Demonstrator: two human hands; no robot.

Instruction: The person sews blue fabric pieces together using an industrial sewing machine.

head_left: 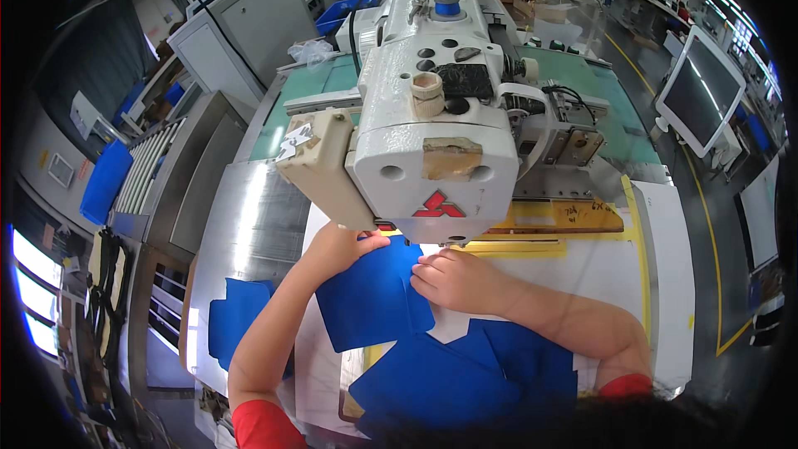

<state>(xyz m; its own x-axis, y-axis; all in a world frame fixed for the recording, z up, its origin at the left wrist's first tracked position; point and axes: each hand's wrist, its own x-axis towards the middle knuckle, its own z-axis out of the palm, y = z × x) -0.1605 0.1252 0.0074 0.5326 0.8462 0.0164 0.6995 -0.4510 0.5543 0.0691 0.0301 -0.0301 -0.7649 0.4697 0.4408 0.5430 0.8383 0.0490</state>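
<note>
A flat blue fabric piece [366, 295] lies under the head of a large white sewing machine [432, 150]. My left hand [337, 251] pinches its upper left edge, close beneath the machine's beige side housing [324, 170]. At the piece's upper right edge, my right hand [455, 281] has its fingers curled in and holds it; the fingertips are partly hidden. The machine head overhangs the far edge of the fabric, so the needle area is hard to make out. Nearer to me, more blue fabric pieces [432, 387] lie overlapping.
Another blue piece [237, 316] lies left of my left forearm on the metal table [249, 216]. Yellow-taped strips and an amber bar [573, 216] sit on the white work surface at right. A monitor [702, 87] stands far right, a grey cabinet [249, 25] far left.
</note>
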